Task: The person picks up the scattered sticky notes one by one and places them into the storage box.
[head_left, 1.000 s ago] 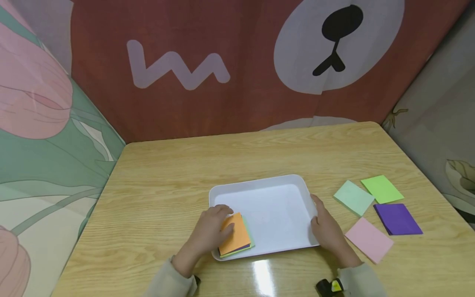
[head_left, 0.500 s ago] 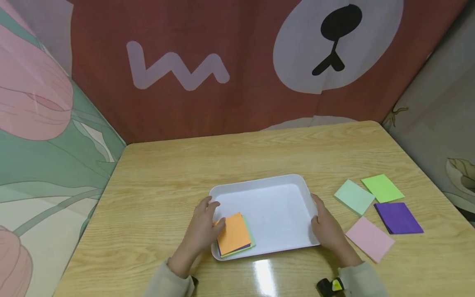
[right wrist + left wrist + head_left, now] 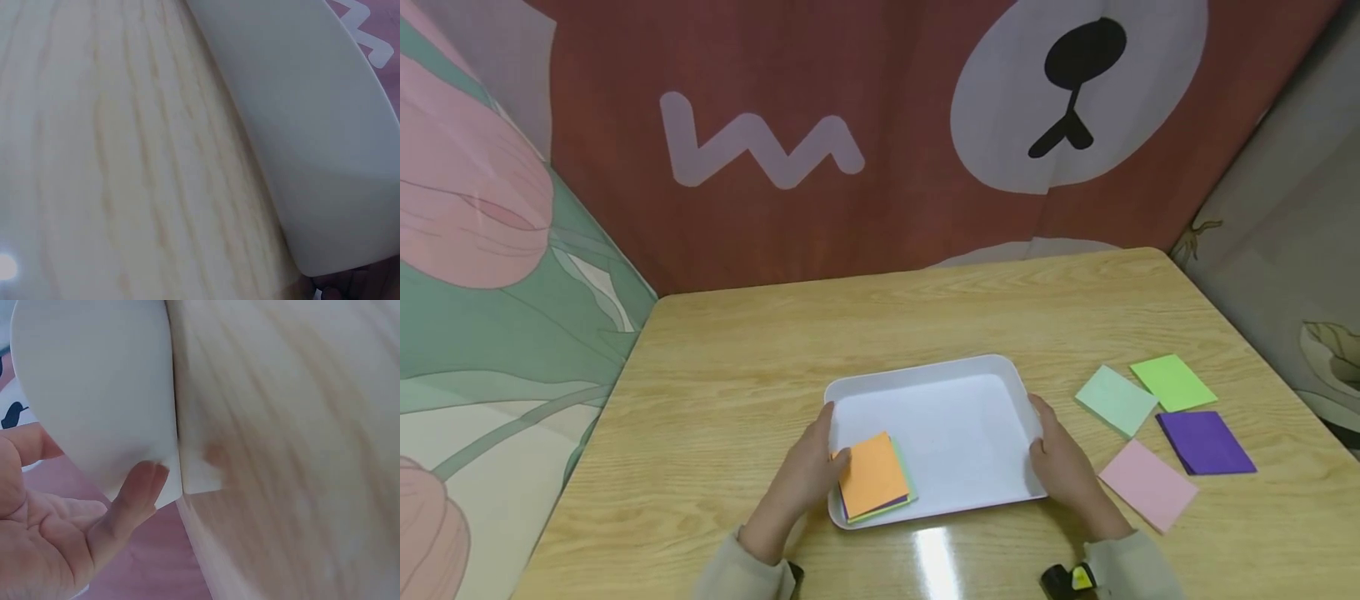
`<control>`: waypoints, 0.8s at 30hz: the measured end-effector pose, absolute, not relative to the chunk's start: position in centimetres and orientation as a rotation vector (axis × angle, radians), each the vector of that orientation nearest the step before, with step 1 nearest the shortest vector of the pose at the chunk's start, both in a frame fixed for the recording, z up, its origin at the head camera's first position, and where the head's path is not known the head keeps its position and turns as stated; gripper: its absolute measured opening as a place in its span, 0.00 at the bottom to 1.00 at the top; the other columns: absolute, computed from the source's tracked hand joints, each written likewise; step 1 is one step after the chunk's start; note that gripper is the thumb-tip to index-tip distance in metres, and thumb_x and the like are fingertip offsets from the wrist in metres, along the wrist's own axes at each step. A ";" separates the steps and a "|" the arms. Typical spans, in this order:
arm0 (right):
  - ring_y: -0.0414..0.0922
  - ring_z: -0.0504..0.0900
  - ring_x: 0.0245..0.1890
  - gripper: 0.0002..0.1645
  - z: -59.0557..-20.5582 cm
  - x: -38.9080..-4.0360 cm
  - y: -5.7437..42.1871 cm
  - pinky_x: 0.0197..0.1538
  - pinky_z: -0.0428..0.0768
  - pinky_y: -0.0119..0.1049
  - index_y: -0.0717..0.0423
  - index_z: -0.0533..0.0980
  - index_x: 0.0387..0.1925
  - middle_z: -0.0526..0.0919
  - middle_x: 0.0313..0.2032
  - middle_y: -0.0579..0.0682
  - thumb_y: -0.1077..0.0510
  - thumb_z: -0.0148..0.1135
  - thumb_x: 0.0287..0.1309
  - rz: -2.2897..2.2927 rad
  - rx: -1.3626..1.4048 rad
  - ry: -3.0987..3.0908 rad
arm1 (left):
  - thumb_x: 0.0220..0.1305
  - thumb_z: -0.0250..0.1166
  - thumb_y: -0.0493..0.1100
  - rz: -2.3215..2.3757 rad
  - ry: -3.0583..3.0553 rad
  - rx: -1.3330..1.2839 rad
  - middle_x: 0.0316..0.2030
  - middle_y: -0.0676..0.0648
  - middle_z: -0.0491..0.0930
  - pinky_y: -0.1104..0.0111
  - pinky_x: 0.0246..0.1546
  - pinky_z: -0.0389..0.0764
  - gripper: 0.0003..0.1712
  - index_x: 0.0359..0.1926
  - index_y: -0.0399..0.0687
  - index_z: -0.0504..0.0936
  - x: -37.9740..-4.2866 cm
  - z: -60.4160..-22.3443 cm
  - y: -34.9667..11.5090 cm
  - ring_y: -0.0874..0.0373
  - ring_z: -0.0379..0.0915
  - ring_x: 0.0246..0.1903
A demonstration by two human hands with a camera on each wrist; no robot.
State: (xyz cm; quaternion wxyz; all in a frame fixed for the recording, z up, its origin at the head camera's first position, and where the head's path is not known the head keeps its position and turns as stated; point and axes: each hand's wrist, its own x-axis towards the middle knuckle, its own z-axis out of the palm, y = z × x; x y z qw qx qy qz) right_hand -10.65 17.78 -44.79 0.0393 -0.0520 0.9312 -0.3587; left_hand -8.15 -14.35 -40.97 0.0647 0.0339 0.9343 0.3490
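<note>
A shallow white tray lies on the table between both hands in the head view. My left hand grips its left side, thumb over the rim beside the notes; in the left wrist view a fingertip presses the outer wall. On the right side, my right hand holds the rim, thumb inside and fingers along the outside. The right wrist view mostly shows the tray's wall, with that hand nearly hidden. A loose stack of sticky notes, orange on top with purple, yellow and green edges below, sits in the tray's near left corner.
Right of the tray lie mint, lime green, purple and pink sticky note pads, close together on the wooden table. A red printed curtain hangs behind the table's far edge.
My left hand has drawn off the orange notes, first opening its fingers, then taking hold of the tray's left rim. My right hand has stayed on the right rim.
</note>
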 end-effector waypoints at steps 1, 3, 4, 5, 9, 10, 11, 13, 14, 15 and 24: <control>0.65 0.56 0.56 0.33 -44.8 -10.6 17.8 0.54 0.60 0.63 0.65 0.42 0.62 0.55 0.58 0.76 0.68 0.34 0.54 -1.104 -0.160 2.853 | 0.57 0.54 0.40 1.053 2.807 0.086 0.58 0.26 0.57 0.45 0.53 0.60 0.39 0.63 0.33 0.44 -8.1 -41.0 -14.4 0.36 0.53 0.56; 0.65 0.56 0.56 0.33 -44.9 -10.6 17.8 0.53 0.60 0.63 0.65 0.43 0.62 0.56 0.58 0.76 0.67 0.34 0.54 -1.108 -0.161 2.855 | 0.57 0.53 0.38 1.049 2.791 0.074 0.58 0.25 0.56 0.44 0.53 0.60 0.38 0.63 0.32 0.42 -8.1 -41.1 -14.4 0.36 0.53 0.56; 0.66 0.56 0.56 0.33 -44.9 -10.6 17.8 0.53 0.61 0.64 0.65 0.43 0.62 0.56 0.57 0.76 0.67 0.34 0.54 -1.109 -0.163 2.857 | 0.57 0.52 0.38 1.047 2.787 0.080 0.58 0.25 0.56 0.44 0.53 0.61 0.38 0.63 0.32 0.42 -8.1 -41.3 -14.5 0.35 0.54 0.55; 0.66 0.57 0.56 0.33 -44.9 -10.6 17.8 0.53 0.61 0.64 0.65 0.43 0.62 0.56 0.57 0.76 0.67 0.34 0.54 -1.109 -0.163 2.859 | 0.57 0.51 0.37 1.047 2.785 0.091 0.58 0.24 0.56 0.44 0.53 0.61 0.38 0.63 0.31 0.42 -8.2 -41.4 -14.6 0.35 0.54 0.55; 0.66 0.57 0.56 0.32 -44.8 -10.5 17.8 0.53 0.61 0.63 0.65 0.43 0.62 0.56 0.57 0.76 0.67 0.34 0.54 -1.112 -0.163 2.862 | 0.57 0.49 0.32 1.072 2.765 0.150 0.58 0.23 0.54 0.44 0.54 0.59 0.36 0.62 0.29 0.41 -8.4 -41.8 -14.9 0.35 0.51 0.56; 0.66 0.57 0.56 0.32 -44.8 -10.5 17.8 0.53 0.61 0.63 0.65 0.43 0.62 0.56 0.58 0.76 0.67 0.34 0.54 -1.115 -0.165 2.860 | 0.56 0.48 0.31 1.087 2.756 0.159 0.59 0.24 0.54 0.44 0.54 0.58 0.36 0.62 0.29 0.41 -8.5 -41.9 -14.9 0.36 0.50 0.57; 0.66 0.56 0.56 0.32 -44.8 -10.5 17.8 0.53 0.61 0.63 0.65 0.43 0.62 0.56 0.58 0.76 0.67 0.34 0.54 -1.118 -0.165 2.859 | 0.55 0.47 0.30 1.107 2.746 0.166 0.60 0.24 0.52 0.44 0.55 0.55 0.36 0.62 0.29 0.40 -8.5 -41.9 -15.0 0.36 0.48 0.58; 0.65 0.55 0.56 0.32 -44.8 -10.5 17.8 0.54 0.60 0.63 0.65 0.43 0.63 0.55 0.58 0.75 0.67 0.34 0.54 -1.121 -0.161 2.853 | 0.54 0.47 0.28 1.150 2.727 0.183 0.61 0.26 0.49 0.45 0.56 0.53 0.37 0.62 0.29 0.39 -8.7 -42.0 -15.1 0.37 0.46 0.59; 0.65 0.55 0.56 0.32 -44.7 -10.5 17.8 0.54 0.60 0.63 0.65 0.43 0.63 0.55 0.58 0.75 0.67 0.34 0.54 -1.121 -0.159 2.851 | 0.54 0.46 0.28 1.168 2.720 0.193 0.62 0.26 0.48 0.45 0.57 0.52 0.37 0.62 0.29 0.38 -8.7 -42.1 -15.1 0.38 0.45 0.59; 0.65 0.55 0.56 0.32 -44.7 -10.5 17.8 0.54 0.60 0.63 0.65 0.43 0.63 0.55 0.58 0.75 0.67 0.34 0.55 -1.118 -0.156 2.850 | 0.53 0.46 0.27 1.181 2.718 0.203 0.62 0.26 0.47 0.46 0.57 0.51 0.37 0.62 0.29 0.38 -8.8 -42.2 -15.2 0.38 0.44 0.60; 0.66 0.53 0.57 0.33 -44.6 -10.3 17.8 0.56 0.57 0.63 0.64 0.42 0.63 0.53 0.59 0.75 0.67 0.34 0.55 -1.103 -0.160 2.849 | 0.52 0.46 0.27 1.216 2.686 0.192 0.63 0.28 0.45 0.48 0.58 0.49 0.40 0.62 0.30 0.36 -9.2 -42.7 -15.4 0.41 0.43 0.60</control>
